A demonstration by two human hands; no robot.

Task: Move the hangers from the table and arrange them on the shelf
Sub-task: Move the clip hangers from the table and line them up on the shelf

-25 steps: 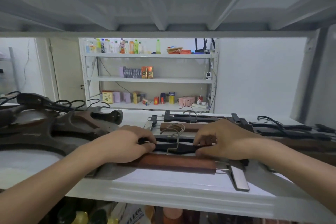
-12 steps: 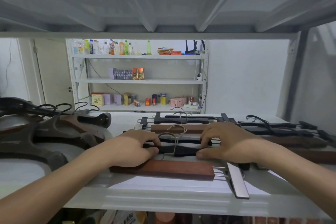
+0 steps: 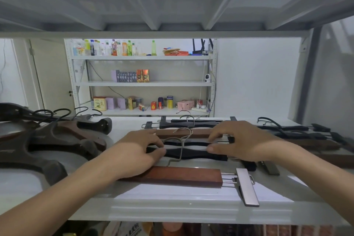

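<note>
On the white shelf (image 3: 172, 210) lie several clip hangers in a row. A black clip hanger (image 3: 193, 154) with a metal hook lies across the middle. My left hand (image 3: 134, 155) pinches its left end between thumb and fingers. My right hand (image 3: 243, 140) pinches its right end, thumb in front, fingers over the back. A red-brown wooden clip hanger (image 3: 182, 176) with a silver clip lies just in front of it. A brown hanger (image 3: 183, 133) and another black one (image 3: 187, 123) lie behind.
A pile of dark coat hangers (image 3: 44, 140) fills the shelf's left part. More black and brown hangers (image 3: 298, 132) lie at the right. The upper shelf board (image 3: 172, 5) hangs low overhead. A far rack (image 3: 141, 83) holds bottles and boxes.
Both hands have shifted slightly back and apart along the black hanger. The view has drifted a little to the left.
</note>
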